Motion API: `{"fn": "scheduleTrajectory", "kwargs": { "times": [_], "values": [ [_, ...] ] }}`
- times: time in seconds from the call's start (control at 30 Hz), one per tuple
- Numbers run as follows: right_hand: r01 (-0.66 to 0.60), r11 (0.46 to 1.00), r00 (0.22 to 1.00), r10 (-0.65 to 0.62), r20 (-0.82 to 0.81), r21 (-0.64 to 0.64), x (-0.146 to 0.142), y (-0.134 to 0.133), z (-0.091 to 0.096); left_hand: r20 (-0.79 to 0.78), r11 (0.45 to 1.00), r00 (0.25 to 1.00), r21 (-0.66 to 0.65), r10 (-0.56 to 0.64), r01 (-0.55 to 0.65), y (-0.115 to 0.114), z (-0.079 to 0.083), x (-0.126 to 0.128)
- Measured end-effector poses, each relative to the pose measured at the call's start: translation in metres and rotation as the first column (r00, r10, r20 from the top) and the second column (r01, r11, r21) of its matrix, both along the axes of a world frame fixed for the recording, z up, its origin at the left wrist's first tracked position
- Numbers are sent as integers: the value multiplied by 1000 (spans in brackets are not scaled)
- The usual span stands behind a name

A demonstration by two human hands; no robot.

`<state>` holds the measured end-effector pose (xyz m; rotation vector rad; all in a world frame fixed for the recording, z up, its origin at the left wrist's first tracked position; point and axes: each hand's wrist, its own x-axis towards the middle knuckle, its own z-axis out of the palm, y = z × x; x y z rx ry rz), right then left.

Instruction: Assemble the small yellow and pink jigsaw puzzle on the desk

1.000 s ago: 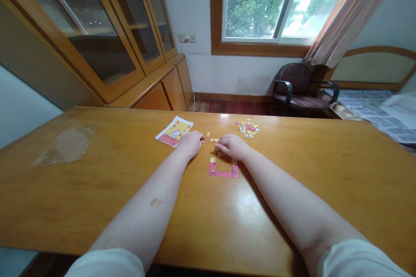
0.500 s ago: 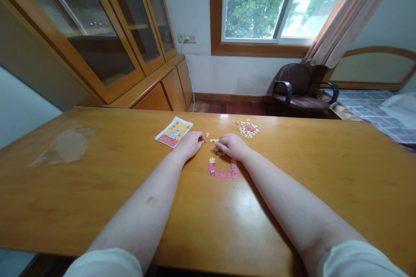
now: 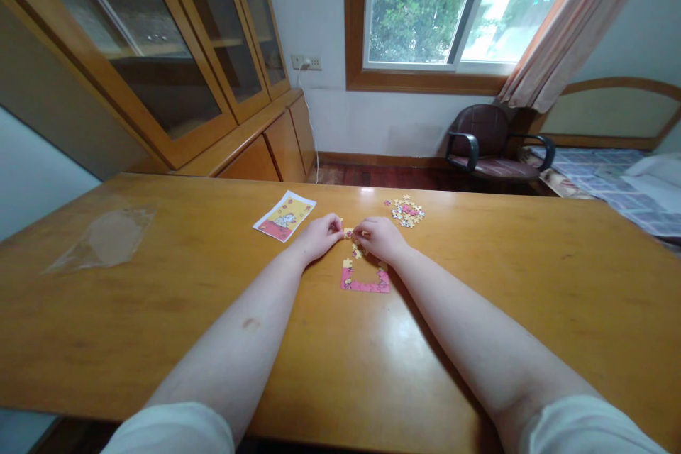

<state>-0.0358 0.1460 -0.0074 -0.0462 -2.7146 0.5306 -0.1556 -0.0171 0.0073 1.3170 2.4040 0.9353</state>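
"Jigsaw strip [image 3: 348,233], small and mostly yellow, between the hands at the centre of the frame. How would it handle?"

"Very light, I'd say, and stiff like thin board. Its joints look likely to part if it is lifted by one end, so hold it flat, by its outer edges."

"And the grip?"

"Left hand [image 3: 322,234] has its fingertips drawn together at the strip's left end; right hand [image 3: 381,237] has bent fingers at the other end. Whether either pinches anything, I cannot tell at this size."

"What lies close by?"

"Loose pieces [image 3: 357,251] with knobbed outlines, just below the strip. Under those, a part-built border [image 3: 365,286], flat and mostly pink, yellow at its upper left corner, its top side open. A tab could bend if pressed askew, I'd guess."

"Farther out?"

"A heap of pieces [image 3: 408,211], yellow, pink and pale, right of centre. Left of centre, a picture card [image 3: 284,216] with a white margin, thin and probably paper. At the left, a crinkled, see-through plastic bag [image 3: 109,237]."

"The surface beneath?"

"A glossy wooden table [image 3: 340,369], smooth enough, I think, for pieces to slide easily."
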Motion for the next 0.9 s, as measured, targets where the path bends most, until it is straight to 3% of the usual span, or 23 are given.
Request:
{"fn": "scheduleTrajectory", "kwargs": {
  "times": [0.63, 0.9],
  "values": [
    [-6, 998, 1000, 7, -16, 64, -2, -2, -3, 37, 995, 997, 87, -60, 57, 2, -8, -2],
    [50, 997, 996, -55, 74, 61, 0, -8, 5, -237, 999, 971, 31, -12, 20, 1, -3, -5]
  ]
}}
